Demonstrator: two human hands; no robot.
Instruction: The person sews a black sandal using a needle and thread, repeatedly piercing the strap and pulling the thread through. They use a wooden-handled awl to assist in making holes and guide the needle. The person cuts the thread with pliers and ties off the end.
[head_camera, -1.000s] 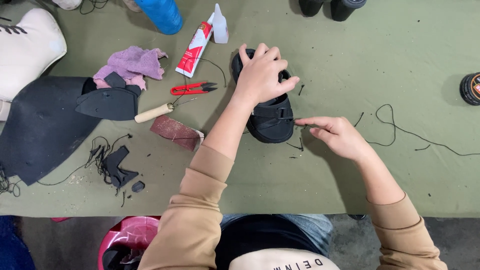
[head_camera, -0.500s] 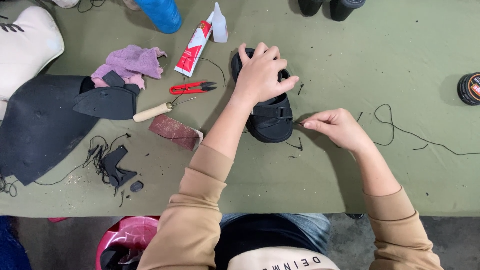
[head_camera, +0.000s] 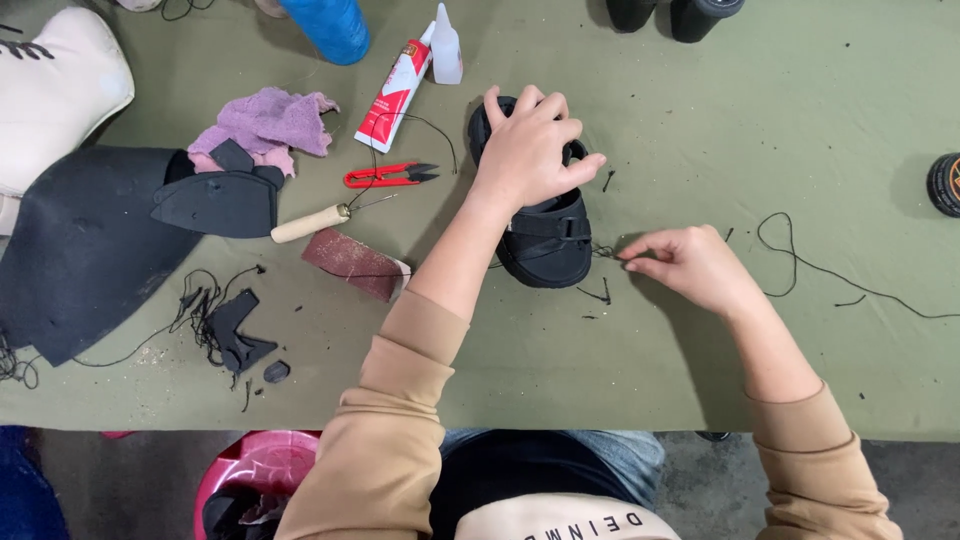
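A small black sandal (head_camera: 548, 232) lies on the green table cover (head_camera: 700, 120). My left hand (head_camera: 527, 150) presses down on its far half, fingers curled over the top. My right hand (head_camera: 690, 265) sits just right of the sandal's near end, thumb and forefinger pinched on a black thread (head_camera: 606, 254) that comes out of the sandal's side. More black thread (head_camera: 820, 265) trails off to the right across the cloth.
Red thread snips (head_camera: 385, 176), an awl with a wooden handle (head_camera: 310, 222) and a sanding block (head_camera: 355, 264) lie left of the sandal. A glue tube (head_camera: 392, 84), a purple rag (head_camera: 265, 122), black sheet material (head_camera: 90, 245) and offcuts (head_camera: 235, 335) are further left. A pink bucket (head_camera: 250, 475) stands below the table edge.
My right hand has shifted left toward the sandal and closed its pinch on the thread near the sandal's side. My left hand has stayed pressed on the sandal.
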